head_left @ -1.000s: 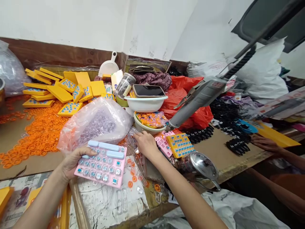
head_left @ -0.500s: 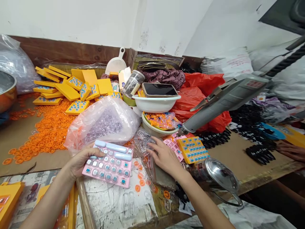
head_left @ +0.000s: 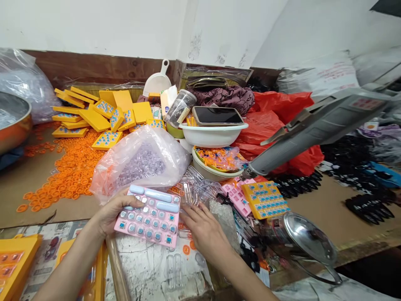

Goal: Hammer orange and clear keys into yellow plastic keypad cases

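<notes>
A pink toy keyboard panel (head_left: 147, 225), with clear round key caps and a few long pale blue bars, is gripped by my left hand (head_left: 117, 209) at its left edge, thumb on top. My right hand (head_left: 203, 230) is palm down just right of the panel, fingers stretched out over the bench. Beyond those fingertips lies a heap of clear elongated plastic caps (head_left: 200, 188). Small orange rings (head_left: 186, 249) and two long clear pieces (head_left: 173, 269) rest on the worn white board below. Whatever lies under my right palm is hidden.
A plastic bag of clear caps (head_left: 140, 163) sits behind the panel, beside a spread of orange rings (head_left: 72, 167) and yellow cases (head_left: 95, 119). A grey powered tool (head_left: 313, 129) slants in from the right. Nearby are stacked bowls (head_left: 213, 136) and a metal lid (head_left: 310, 236).
My right hand has drawn back from the clear caps toward the panel, lower and nearer me. The view has turned a little left. My left hand keeps hold of the panel.
</notes>
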The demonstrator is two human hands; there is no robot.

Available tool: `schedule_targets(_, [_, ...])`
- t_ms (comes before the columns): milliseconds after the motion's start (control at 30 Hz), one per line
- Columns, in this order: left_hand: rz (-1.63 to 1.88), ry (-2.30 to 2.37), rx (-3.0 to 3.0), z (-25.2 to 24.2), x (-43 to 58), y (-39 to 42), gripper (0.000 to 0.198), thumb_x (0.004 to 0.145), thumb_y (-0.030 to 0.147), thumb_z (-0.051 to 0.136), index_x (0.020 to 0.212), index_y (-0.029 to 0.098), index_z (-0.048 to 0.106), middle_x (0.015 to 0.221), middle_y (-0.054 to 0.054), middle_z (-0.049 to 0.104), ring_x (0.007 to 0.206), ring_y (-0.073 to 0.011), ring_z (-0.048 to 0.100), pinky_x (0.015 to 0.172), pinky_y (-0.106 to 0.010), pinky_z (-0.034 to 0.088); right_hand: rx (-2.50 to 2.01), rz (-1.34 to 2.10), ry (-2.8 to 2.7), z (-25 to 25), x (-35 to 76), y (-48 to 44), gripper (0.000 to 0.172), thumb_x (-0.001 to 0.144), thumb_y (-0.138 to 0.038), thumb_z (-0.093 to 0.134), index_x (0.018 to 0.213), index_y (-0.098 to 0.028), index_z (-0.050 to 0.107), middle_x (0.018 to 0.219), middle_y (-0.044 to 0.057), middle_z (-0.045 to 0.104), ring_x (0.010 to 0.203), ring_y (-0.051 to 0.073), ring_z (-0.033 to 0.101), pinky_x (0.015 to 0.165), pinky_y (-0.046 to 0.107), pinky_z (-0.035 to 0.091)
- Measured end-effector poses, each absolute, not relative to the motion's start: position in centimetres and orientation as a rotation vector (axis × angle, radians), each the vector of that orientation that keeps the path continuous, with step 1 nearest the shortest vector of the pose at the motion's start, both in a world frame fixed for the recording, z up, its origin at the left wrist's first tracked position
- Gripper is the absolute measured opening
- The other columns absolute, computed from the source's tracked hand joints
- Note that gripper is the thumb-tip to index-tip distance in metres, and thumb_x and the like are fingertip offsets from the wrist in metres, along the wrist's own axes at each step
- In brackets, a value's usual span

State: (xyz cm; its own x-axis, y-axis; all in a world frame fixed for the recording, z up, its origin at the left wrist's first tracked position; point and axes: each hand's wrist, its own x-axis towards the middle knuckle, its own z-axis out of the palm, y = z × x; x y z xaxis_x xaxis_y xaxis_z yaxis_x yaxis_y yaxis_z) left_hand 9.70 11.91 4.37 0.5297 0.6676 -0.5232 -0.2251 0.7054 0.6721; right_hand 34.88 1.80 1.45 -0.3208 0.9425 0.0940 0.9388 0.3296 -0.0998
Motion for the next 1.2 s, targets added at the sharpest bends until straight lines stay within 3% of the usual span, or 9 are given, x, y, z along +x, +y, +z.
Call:
schedule_targets(100, [0.588, 0.860, 0.568, 4.2, 9.9, 11.8, 0.036, 0.059, 0.005, 0.069, 0.093, 0.011, 0.061, 0.078, -0.008, 0.071, 0.064, -0.0194, 0.067, 0.062, -0.029, 0.054, -1.676, 0.030, -2.375, 1.2, 35.2, 1.9, 0.047, 0.077, 0.000, 0.045, 0.114, -0.021, 0.065, 0.126, 0.007, 0.063, 0.114, 0.022, 0.059, 0.104, 0.047, 0.041])
schedule_targets(333, [0.634, 0.880, 0.447, 4.3, 10.7, 11.3, 0.034, 0.059, 0.006, 0.065, 0.093, 0.011, 0.061, 0.074, -0.006, 0.070, 0.063, -0.0192, 0.066, 0.064, -0.029, 0.052, -1.477, -0.091, -2.129, 1.7, 35.6, 1.5, 0.034, 0.084, -0.008, 0.045, 0.104, -0.023, 0.068, 0.102, 0.006, 0.071, 0.095, 0.021, 0.067, 0.089, 0.043, 0.053])
schedule_targets(600, [0.733, 0.841, 0.271, 4.4, 11.6, 10.5, 0.034, 0.062, 0.011, 0.062, 0.096, 0.012, 0.061, 0.077, -0.006, 0.070, 0.075, -0.0248, 0.068, 0.079, -0.040, 0.052, -1.426, -0.096, -1.563, 2.2, 31.5, -1.8, 0.022, 0.083, -0.011, 0.057, 0.102, -0.023, 0.056, 0.093, 0.006, 0.061, 0.088, 0.019, 0.061, 0.077, 0.035, 0.052])
schedule_targets(800, [0.765, 0.823, 0.232, 4.2, 11.8, 9.9, 0.025, 0.066, 0.013, 0.061, 0.091, 0.012, 0.061, 0.072, -0.004, 0.070, 0.076, -0.0240, 0.069, 0.080, -0.038, 0.053, -1.591, 0.021, -1.441, 0.5, 29.7, -2.8, 0.027, 0.082, -0.027, 0.064, 0.105, -0.021, 0.054, 0.105, 0.010, 0.052, 0.099, 0.024, 0.055, 0.082, 0.043, 0.051])
schedule_targets(967, [0.794, 0.814, 0.222, 4.0, 12.1, 9.0, 0.024, 0.066, 0.016, 0.062, 0.090, 0.012, 0.063, 0.076, -0.006, 0.072, 0.079, -0.0250, 0.069, 0.080, -0.038, 0.053, -1.600, 0.190, -1.431, -0.3, 29.2, -2.7, 0.024, 0.081, -0.030, 0.066, 0.102, -0.021, 0.059, 0.111, 0.011, 0.055, 0.097, 0.022, 0.060, 0.077, 0.037, 0.055])
schedule_targets(1200, [0.844, 0.782, 0.190, 4.5, 12.3, 7.8, 0.036, 0.081, 0.032, 0.056, 0.110, 0.010, 0.062, 0.091, -0.010, 0.073, 0.084, -0.0276, 0.070, 0.084, -0.041, 0.052, -1.553, 0.181, -1.349, -1.3, 29.2, -2.9, 0.023, 0.079, -0.027, 0.069, 0.099, -0.020, 0.061, 0.109, 0.012, 0.059, 0.099, 0.023, 0.061, 0.075, 0.037, 0.058])
